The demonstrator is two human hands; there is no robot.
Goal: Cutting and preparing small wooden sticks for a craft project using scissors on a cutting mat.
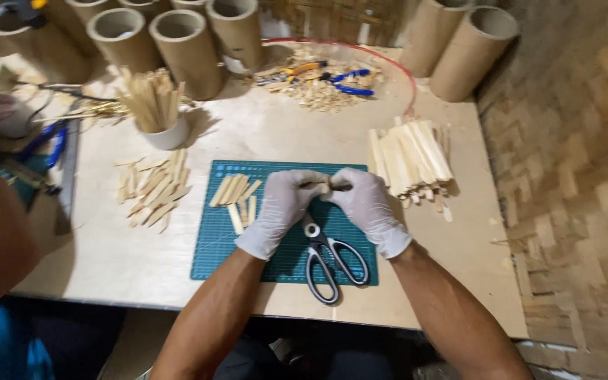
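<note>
Where it is pinched at both ends between the left hand (283, 204) and right hand (366, 203) above the cutting mat (209, 253), the small wood strip (331, 185) is judged light, stiff, brittle

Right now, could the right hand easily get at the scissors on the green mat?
Probably yes: the scissors lie bare on the mat just below the right hand, nothing between. But both hands are pinching a small strip.

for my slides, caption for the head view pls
Gloved left hand and right hand grip a small strip above scissors.
</note>
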